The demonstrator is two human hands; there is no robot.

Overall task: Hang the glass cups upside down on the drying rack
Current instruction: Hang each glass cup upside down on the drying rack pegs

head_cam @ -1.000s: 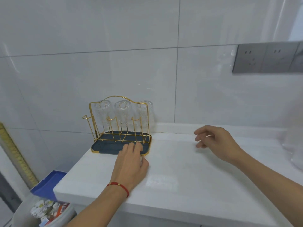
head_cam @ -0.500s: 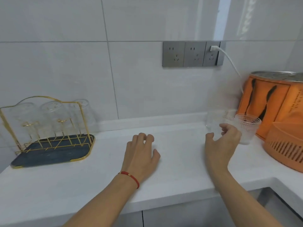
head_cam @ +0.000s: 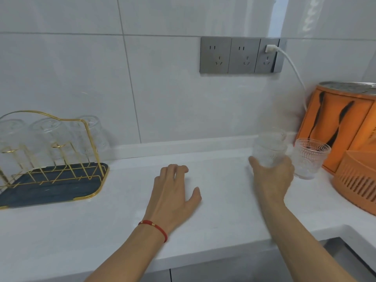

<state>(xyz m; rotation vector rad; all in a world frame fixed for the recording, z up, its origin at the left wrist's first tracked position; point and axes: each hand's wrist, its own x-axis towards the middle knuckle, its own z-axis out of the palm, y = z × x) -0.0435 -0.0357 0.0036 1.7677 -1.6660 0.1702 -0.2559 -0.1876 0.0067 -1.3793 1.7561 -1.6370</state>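
Note:
My right hand (head_cam: 271,178) is wrapped around a clear ribbed glass cup (head_cam: 269,149), which stands upright and looks blurred. A second ribbed glass cup (head_cam: 310,157) stands upright on the white counter just to its right. At the far left sits the gold wire drying rack (head_cam: 61,159) on its dark blue tray, with three glass cups (head_cam: 43,135) hanging upside down on its back pegs. My left hand (head_cam: 173,192), a red string on its wrist, lies flat and open on the counter between the rack and the cups.
An orange knife-and-utensil holder (head_cam: 341,127) and an orange slotted basket (head_cam: 358,180) stand at the right edge. A white cable (head_cam: 293,68) runs from the grey wall sockets (head_cam: 240,54) down behind them. A steel sink rim (head_cam: 345,255) shows at the lower right.
My view swung right from the rack to the cups. My right hand reached the nearer cup and closed around it; my left hand slid right off the rack's tray and rests on the counter.

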